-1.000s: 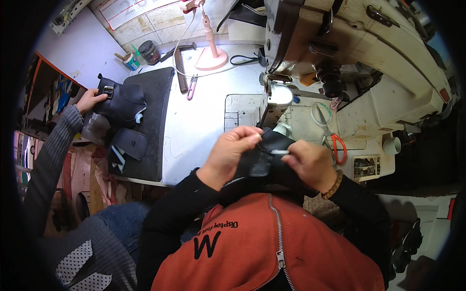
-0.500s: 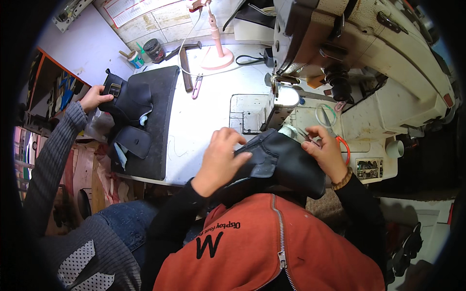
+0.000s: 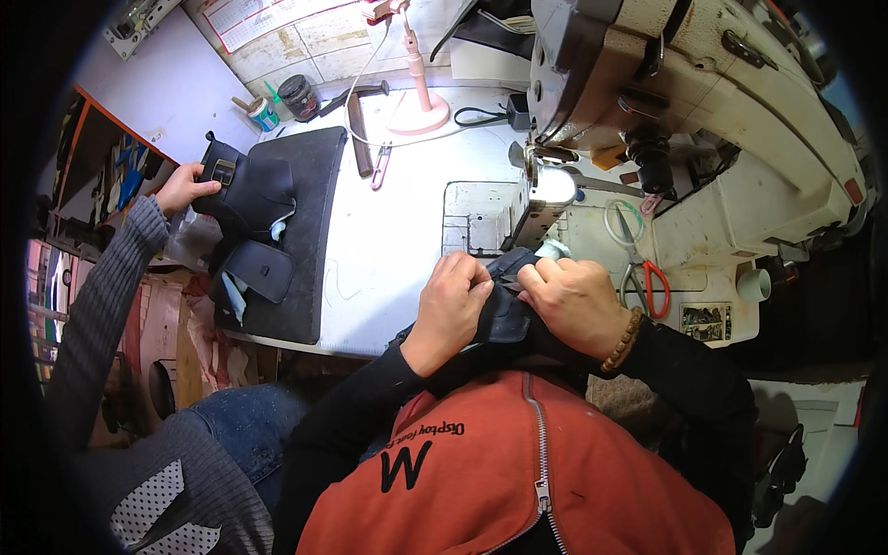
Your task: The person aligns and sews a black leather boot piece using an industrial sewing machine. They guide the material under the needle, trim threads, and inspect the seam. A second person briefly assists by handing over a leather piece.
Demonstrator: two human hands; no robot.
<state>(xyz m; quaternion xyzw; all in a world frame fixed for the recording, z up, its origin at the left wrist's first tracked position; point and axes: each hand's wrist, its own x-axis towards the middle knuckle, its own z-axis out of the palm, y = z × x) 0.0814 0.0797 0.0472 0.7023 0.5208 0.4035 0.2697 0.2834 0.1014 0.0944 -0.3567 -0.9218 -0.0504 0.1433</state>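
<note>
A black leather piece (image 3: 504,317) with a stitched panel lies across the table's near edge, against my lap. My left hand (image 3: 451,305) is closed on its left side, thumb and fingertips pinched together at the surface. My right hand (image 3: 581,305) is closed just to the right, knuckles up, over the leather. A small thin metal tool (image 3: 511,286) shows at its fingertips; most of it is hidden by the fingers. The two hands are close together but apart. Pale lining (image 3: 553,249) sticks out at the far end of the leather.
A sewing machine (image 3: 731,139) rises at right, its arm (image 3: 536,208) beyond my hands. Orange-handled scissors (image 3: 655,289) lie right of them. At left, another person's hand (image 3: 185,188) holds a black leather item (image 3: 250,194) on a dark board (image 3: 310,240). A hammer (image 3: 359,139) lies behind.
My right hand has moved left and turned over the leather, carrying the small metal tool. My left hand, formerly loose and spread, has closed onto the leather. The scissors show more fully.
</note>
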